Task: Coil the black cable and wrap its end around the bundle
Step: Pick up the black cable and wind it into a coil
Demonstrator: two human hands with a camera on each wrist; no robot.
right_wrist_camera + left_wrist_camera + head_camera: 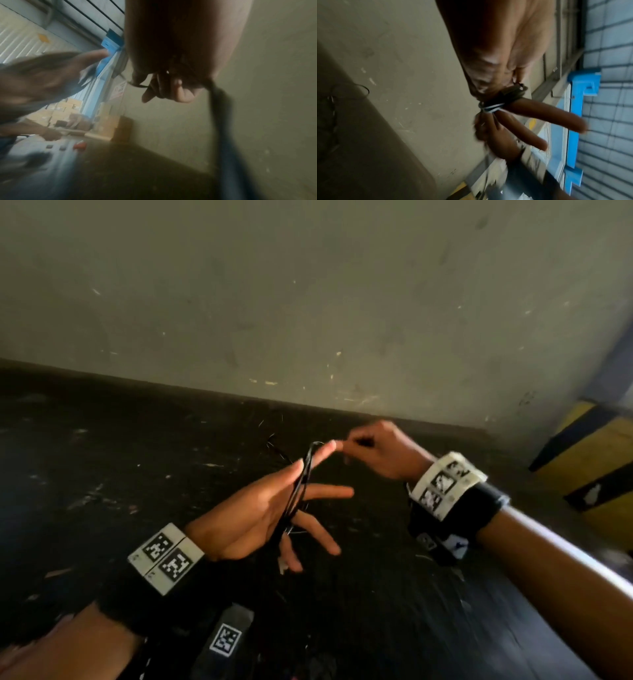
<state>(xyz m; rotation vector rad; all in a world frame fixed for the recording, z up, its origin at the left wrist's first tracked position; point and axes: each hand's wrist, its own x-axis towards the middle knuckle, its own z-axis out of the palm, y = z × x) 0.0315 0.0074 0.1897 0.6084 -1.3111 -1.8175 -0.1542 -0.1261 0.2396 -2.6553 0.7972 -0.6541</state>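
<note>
Several thin black cable (301, 484) loops, left hand (260, 518)

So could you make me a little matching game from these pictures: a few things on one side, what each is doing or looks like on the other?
Things:
1. left hand
2. right hand
3. black cable
4. post

States:
a. striped yellow and black
b. looped in several strands
c. fingers spread, loops hung over them
d. fingers curled, pinching the cable

Pairs: 1-c, 2-d, 3-b, 4-a
</note>
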